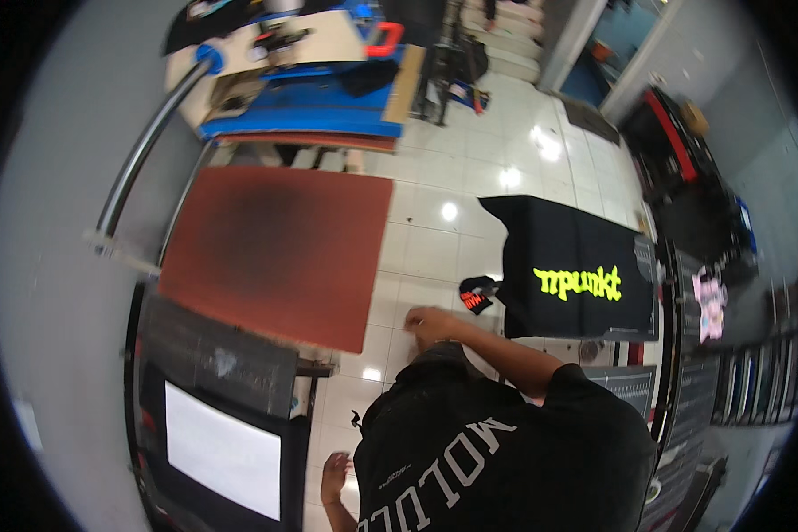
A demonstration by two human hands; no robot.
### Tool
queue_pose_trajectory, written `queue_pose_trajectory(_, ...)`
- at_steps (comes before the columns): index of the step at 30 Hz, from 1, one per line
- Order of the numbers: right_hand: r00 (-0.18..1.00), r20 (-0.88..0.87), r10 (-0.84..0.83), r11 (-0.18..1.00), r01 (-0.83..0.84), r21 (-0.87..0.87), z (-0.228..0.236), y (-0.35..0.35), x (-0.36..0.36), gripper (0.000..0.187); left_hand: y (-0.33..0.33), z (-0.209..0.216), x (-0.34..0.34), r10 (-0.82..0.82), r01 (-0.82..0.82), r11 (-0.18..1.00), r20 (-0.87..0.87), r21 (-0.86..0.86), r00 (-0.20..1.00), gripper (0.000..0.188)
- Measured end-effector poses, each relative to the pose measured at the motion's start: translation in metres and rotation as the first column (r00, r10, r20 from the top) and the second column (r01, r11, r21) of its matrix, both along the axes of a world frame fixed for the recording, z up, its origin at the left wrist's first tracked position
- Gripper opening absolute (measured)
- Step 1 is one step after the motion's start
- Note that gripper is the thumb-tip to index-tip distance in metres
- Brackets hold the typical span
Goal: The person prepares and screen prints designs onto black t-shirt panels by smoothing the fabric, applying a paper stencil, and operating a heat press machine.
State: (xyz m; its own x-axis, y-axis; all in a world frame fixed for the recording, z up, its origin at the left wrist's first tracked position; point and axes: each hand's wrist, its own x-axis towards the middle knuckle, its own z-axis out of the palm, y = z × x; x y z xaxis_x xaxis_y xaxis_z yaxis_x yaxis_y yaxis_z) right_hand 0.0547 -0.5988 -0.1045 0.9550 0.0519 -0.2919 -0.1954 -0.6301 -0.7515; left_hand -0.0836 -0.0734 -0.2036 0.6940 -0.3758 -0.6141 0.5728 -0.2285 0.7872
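Note:
My right hand is in front of my body over the tiled floor, its fingers loosely apart and a little blurred, with nothing visible in them. Low by my left side hangs my left hand, fingers slightly spread and holding nothing I can see. To the right, a black garment with bright yellow lettering lies flat over a platen. Left of my right hand is a board with a reddish-brown surface, darkened in its middle. Nearer on the left, a white sheet lies on black fabric.
A small black cloth bundle with red print is beside the garment. At the far left stands a blue-topped bench with tools, near a metal pole. Racks of frames line the right. Grey platens sit nearby.

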Motion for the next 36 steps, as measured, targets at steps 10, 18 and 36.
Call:
queue_pose_trajectory(10,0.731,0.122,-0.671,0.665,0.666,-0.337,0.066,-0.149,-0.116,0.050,-0.427,0.175,0.218,-0.703,0.688,0.693,0.413,0.216,0.578,0.028)
queue_pose_trajectory(18,0.697,-0.098,-0.711,0.696,0.676,-0.242,0.049,-0.175,-0.111,0.035,-0.566,0.094,0.193,-0.839,0.843,0.537,0.088,-0.032,0.537,0.025)
queue_pose_trajectory(36,0.689,-0.085,-0.719,0.683,0.680,-0.266,0.037,-0.187,-0.107,0.023,-0.585,0.072,0.188,-0.799,0.820,0.547,0.400,0.170,0.450,0.033)
